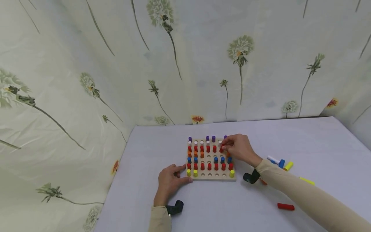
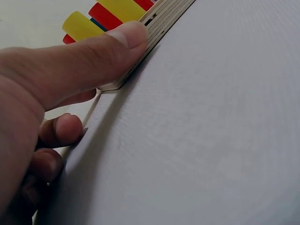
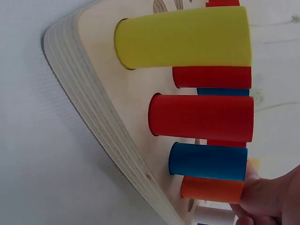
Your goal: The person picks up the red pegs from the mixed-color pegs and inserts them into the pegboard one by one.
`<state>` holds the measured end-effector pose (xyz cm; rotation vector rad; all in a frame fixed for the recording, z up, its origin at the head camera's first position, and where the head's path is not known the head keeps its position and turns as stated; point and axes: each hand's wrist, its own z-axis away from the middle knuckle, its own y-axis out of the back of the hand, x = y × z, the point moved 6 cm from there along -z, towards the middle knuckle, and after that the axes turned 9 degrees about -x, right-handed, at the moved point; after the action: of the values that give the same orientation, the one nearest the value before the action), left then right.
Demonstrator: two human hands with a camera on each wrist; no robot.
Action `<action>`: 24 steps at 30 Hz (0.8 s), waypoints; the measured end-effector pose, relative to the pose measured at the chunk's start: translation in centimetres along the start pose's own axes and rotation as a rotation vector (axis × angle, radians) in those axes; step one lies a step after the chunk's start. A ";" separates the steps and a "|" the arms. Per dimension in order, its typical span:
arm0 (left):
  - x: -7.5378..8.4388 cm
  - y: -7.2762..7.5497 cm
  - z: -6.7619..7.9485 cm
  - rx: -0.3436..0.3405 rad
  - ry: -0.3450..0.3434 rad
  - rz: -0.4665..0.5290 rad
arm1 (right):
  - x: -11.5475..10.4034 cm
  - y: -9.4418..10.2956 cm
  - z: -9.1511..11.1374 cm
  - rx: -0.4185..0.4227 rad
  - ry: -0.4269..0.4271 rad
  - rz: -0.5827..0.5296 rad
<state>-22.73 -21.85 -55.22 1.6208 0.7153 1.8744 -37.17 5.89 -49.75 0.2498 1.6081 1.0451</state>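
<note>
A wooden pegboard [image 1: 214,179] with rows of coloured pegs stands on the white table. My left hand [image 1: 170,181] holds its near left corner, the thumb [image 2: 126,40] along the front edge and the index finger at the left side. Over the board's right part, my right hand [image 1: 240,148] pinches a red peg [image 1: 221,149] at the right end of the upper red row. An orange peg [image 3: 211,189] and a blue peg [image 3: 208,161] stand close to that hand in the right wrist view. The lower part of the red peg's seat is hidden.
Right of the board lie loose pegs: a white one [image 1: 273,159], a blue one [image 1: 281,164], a yellow one [image 1: 288,166] and another yellow one [image 1: 307,180]. A red peg [image 1: 285,207] lies nearer the front. A flowered curtain [image 1: 203,64] hangs behind the table.
</note>
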 end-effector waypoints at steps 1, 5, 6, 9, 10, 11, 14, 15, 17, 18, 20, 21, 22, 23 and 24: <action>0.0 0.0 0.0 0.002 -0.004 -0.003 | -0.2 -0.1 0.0 -0.004 0.008 0.010; -0.1 0.0 0.2 0.015 -0.011 -0.024 | -1.4 -0.5 -0.1 -0.013 0.080 0.088; -0.1 -0.1 0.2 0.017 -0.011 -0.029 | -1.7 -0.5 -0.2 -0.008 0.100 0.116; -0.1 -0.1 0.1 0.016 -0.010 -0.031 | -2.4 -0.4 -0.2 0.011 0.133 0.179; 0.0 -0.1 0.1 0.016 -0.008 -0.029 | -2.6 -0.2 -0.2 0.014 0.135 0.193; 0.0 -0.1 0.1 0.017 -0.006 -0.027 | -2.7 -0.1 -0.3 0.017 0.132 0.210; 0.3 0.1 0.1 0.026 -0.004 -0.025 | -2.9 0.0 -0.5 0.005 0.104 0.259; 0.3 0.2 0.1 0.029 -0.001 -0.025 | -2.9 0.0 -0.5 0.002 0.095 0.274; 0.4 0.3 0.1 0.032 -0.002 -0.027 | -3.0 0.1 -0.6 -0.005 0.094 0.310; 0.5 0.3 0.1 0.032 -0.003 -0.028 | -3.1 0.1 -0.6 -0.008 0.102 0.326; 0.4 0.3 0.1 0.029 0.001 -0.027 | -3.0 0.1 -0.5 -0.024 0.114 0.334; 0.4 0.2 0.2 0.028 0.003 -0.022 | -2.9 0.1 -0.4 -0.034 0.112 0.321; 0.3 0.1 0.2 0.028 0.002 -0.020 | -2.8 0.2 -0.1 -0.042 0.108 0.302; 0.3 0.0 0.3 0.027 0.002 -0.016 | -2.7 0.3 0.2 -0.043 0.112 0.282; 0.3 -0.1 0.3 0.025 0.001 -0.011 | -2.6 0.5 0.6 -0.035 0.123 0.257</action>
<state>-22.42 -21.58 -55.07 1.6281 0.7492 1.8664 -35.96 4.85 -47.57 0.3824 1.6969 1.3058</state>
